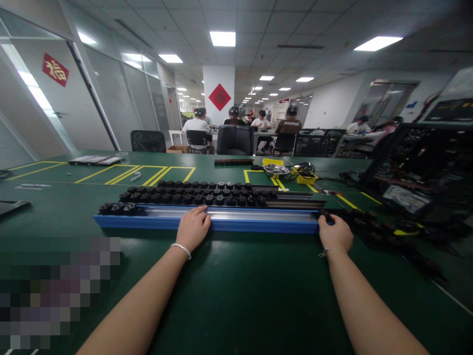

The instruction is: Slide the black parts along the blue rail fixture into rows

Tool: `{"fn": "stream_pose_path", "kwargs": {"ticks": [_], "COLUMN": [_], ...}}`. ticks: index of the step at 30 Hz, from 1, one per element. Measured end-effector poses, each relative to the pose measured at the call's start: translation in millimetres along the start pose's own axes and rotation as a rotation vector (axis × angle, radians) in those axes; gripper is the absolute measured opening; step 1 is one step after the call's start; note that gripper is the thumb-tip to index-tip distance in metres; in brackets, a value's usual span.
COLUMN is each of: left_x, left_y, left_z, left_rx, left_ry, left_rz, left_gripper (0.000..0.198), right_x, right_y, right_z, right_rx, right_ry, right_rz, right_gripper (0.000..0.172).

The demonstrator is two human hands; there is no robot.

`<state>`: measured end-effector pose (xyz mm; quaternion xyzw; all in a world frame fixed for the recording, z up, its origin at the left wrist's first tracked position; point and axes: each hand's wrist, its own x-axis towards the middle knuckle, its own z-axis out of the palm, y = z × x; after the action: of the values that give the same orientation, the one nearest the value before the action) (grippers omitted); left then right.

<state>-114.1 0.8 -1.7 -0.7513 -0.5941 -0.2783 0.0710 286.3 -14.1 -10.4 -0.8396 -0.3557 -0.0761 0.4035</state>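
A long blue channel rail (258,225) lies across the green table in front of me, with a shiny metal strip along its inside. Several black knob-like parts (117,209) sit in its left end. My left hand (192,228) is closed over the near wall of the rail, around its middle, fingers reaching inside. At the right end, my right hand (335,231) pinches a small black part (326,216) against the rail's end. Its exact shape is partly hidden by the fingers.
Behind the rail stand rows of similar black parts (207,198) on dark rails. A metal bowl (276,169) and a yellow box (306,180) with cables are farther back. To the right are loose black parts (388,229) and a large open black frame (402,170). People sit at tables beyond.
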Motion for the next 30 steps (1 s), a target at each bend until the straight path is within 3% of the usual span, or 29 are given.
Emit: {"fn": "stream_pose_path", "kwargs": {"ticks": [30], "left_x": [0], "left_y": [-3], "left_z": [2.6], "left_rx": [0.021], "left_ry": [0.019], "left_rz": [0.029], "left_gripper": [0.034], "right_x": [13], "right_y": [16], "right_z": [7], "right_rx": [0.091], "right_ry": [0.039], "right_rz": [0.03], "right_gripper": [0.041]}}
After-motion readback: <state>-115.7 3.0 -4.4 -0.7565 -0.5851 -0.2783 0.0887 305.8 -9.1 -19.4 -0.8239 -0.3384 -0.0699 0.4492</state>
